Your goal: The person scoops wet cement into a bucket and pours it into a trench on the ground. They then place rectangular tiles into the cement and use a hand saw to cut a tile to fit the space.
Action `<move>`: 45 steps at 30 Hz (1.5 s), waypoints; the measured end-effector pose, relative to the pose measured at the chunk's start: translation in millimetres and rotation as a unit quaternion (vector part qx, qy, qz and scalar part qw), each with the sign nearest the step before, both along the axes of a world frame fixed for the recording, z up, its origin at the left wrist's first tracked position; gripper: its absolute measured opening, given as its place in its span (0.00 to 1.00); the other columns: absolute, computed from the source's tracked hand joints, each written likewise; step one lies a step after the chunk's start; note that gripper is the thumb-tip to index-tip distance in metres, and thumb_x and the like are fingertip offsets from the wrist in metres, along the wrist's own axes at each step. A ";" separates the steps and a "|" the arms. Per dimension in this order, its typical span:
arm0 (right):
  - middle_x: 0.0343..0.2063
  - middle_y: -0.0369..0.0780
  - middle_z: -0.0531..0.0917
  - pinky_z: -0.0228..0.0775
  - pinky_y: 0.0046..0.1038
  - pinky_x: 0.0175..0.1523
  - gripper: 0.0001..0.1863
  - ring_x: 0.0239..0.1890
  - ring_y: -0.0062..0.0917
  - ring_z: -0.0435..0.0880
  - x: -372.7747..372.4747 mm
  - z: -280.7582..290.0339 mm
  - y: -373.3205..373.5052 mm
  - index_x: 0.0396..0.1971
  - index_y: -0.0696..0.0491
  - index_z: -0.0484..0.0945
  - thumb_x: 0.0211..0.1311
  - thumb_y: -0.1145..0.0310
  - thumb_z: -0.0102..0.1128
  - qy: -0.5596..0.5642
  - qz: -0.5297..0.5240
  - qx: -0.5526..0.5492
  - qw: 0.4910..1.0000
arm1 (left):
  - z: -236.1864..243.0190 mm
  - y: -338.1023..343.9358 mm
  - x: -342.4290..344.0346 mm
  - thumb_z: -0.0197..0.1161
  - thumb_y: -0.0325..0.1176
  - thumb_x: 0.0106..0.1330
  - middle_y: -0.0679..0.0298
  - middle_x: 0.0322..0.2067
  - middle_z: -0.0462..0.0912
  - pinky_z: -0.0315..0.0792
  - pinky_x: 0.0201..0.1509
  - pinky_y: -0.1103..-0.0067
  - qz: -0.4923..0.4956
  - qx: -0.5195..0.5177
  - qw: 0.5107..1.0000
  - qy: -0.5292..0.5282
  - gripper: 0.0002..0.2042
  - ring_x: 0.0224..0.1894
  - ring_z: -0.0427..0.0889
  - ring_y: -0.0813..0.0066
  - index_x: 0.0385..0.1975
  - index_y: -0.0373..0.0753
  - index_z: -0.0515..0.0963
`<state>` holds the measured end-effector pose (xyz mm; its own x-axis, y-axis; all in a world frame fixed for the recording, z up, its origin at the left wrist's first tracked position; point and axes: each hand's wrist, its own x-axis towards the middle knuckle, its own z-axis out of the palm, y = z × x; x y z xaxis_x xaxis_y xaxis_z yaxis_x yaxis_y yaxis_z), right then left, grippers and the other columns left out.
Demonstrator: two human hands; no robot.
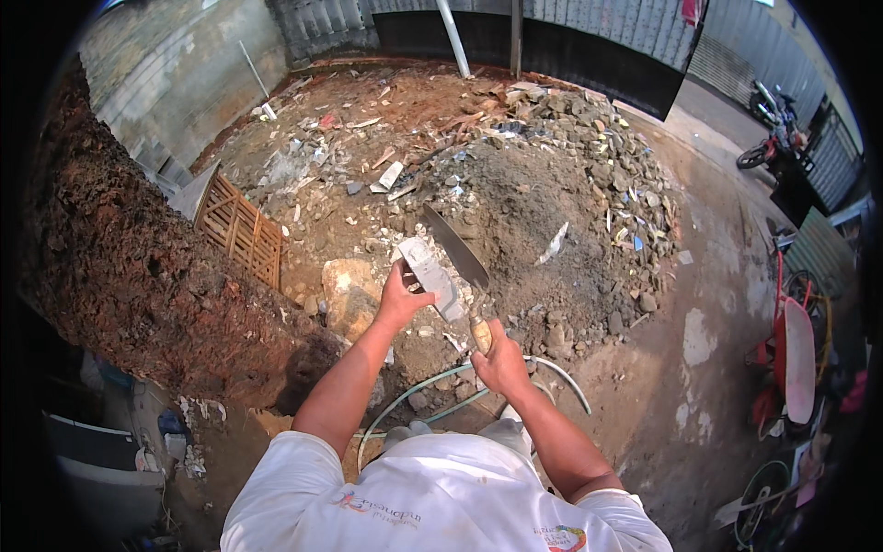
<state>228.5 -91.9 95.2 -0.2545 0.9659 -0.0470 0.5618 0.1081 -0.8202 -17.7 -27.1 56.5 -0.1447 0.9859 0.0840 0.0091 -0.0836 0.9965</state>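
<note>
My left hand (401, 296) is closed around the near left side of a pale grey, block-like piece (430, 276), thumb on its face. The piece is tilted, its far end whitish and rough; its exact kind I cannot tell. In my right hand (503, 362) is a trowel, gripped by its wooden handle (480, 333). The trowel's long metal blade (457, 248) points away and to the left, just right of the grey piece. Whether blade and piece touch is unclear.
A heap of soil and rubble (552, 193) rises ahead. A rough earthen trunk-like mass (156, 267) and a wooden slatted crate (241, 230) stand left. A green hose (405, 396) loops by my feet. Right are a red wheelbarrow (793, 359) and a motorcycle (782, 129).
</note>
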 end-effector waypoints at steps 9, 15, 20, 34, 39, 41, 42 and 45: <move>0.28 0.58 0.82 0.72 0.52 0.40 0.23 0.37 0.60 0.81 0.9 -8.3 -8.8 0.50 0.53 0.65 0.55 0.69 0.63 -0.014 0.047 -0.009 0.999 | -0.4 -2.3 11.3 0.74 0.19 0.45 0.59 0.54 0.73 0.70 0.65 0.67 0.011 -0.013 0.999 -0.048 0.41 0.58 0.74 0.64 0.63 0.36 0.61; 0.26 0.52 0.79 0.74 0.43 0.37 0.18 0.29 0.55 0.79 -2.4 57.1 -11.0 0.42 0.55 0.67 0.52 0.71 0.60 0.121 -0.060 0.125 0.983 | -0.8 -17.5 -1.8 0.74 0.20 0.44 0.60 0.54 0.73 0.70 0.64 0.68 0.017 -0.013 0.997 -0.071 0.42 0.58 0.74 0.65 0.64 0.36 0.61; 0.25 0.52 0.79 0.74 0.42 0.37 0.18 0.29 0.54 0.80 3.1 -4.0 -10.5 0.42 0.55 0.67 0.51 0.71 0.61 0.051 0.001 0.056 0.997 | 3.7 -9.0 12.3 0.75 0.19 0.44 0.62 0.54 0.74 0.70 0.64 0.68 -0.007 -0.005 0.997 -0.081 0.43 0.58 0.75 0.65 0.64 0.37 0.62; 0.30 0.58 0.82 0.73 0.54 0.42 0.24 0.37 0.59 0.82 -18.4 39.6 6.3 0.49 0.53 0.64 0.53 0.69 0.63 0.000 0.002 0.018 1.000 | 11.9 -20.9 -8.3 0.75 0.19 0.44 0.61 0.54 0.73 0.73 0.60 0.70 -0.002 0.068 0.993 -0.094 0.41 0.56 0.75 0.69 0.61 0.37 0.62; 0.31 0.58 0.82 0.73 0.54 0.42 0.23 0.38 0.58 0.82 -18.9 37.8 -12.3 0.47 0.56 0.65 0.53 0.70 0.63 0.087 0.022 0.139 0.986 | 16.2 -22.6 -12.6 0.73 0.17 0.45 0.62 0.53 0.73 0.72 0.62 0.70 0.004 0.047 0.995 -0.090 0.41 0.57 0.75 0.69 0.62 0.37 0.60; 0.31 0.58 0.82 0.72 0.54 0.42 0.22 0.38 0.58 0.82 -21.4 11.3 -1.8 0.47 0.56 0.65 0.54 0.70 0.63 -0.063 0.083 -0.021 0.994 | 19.2 -18.9 -5.0 0.73 0.17 0.46 0.62 0.54 0.73 0.72 0.62 0.69 -0.017 0.081 0.989 -0.122 0.41 0.57 0.75 0.69 0.62 0.38 0.60; 0.30 0.58 0.82 0.72 0.54 0.41 0.22 0.38 0.59 0.81 -21.1 1.3 1.4 0.47 0.56 0.64 0.54 0.70 0.62 -0.049 0.066 -0.023 0.996 | 11.2 -22.5 -11.9 0.74 0.17 0.45 0.62 0.54 0.72 0.72 0.62 0.69 -0.014 0.071 0.994 -0.078 0.42 0.58 0.74 0.69 0.63 0.39 0.59; 0.29 0.58 0.81 0.72 0.50 0.40 0.19 0.36 0.60 0.80 -29.5 54.8 -5.3 0.43 0.55 0.66 0.53 0.70 0.61 0.033 0.003 0.030 0.999 | 8.6 -38.1 -26.5 0.74 0.19 0.46 0.62 0.55 0.72 0.72 0.62 0.69 -0.005 0.053 0.991 -0.121 0.42 0.58 0.74 0.68 0.63 0.39 0.60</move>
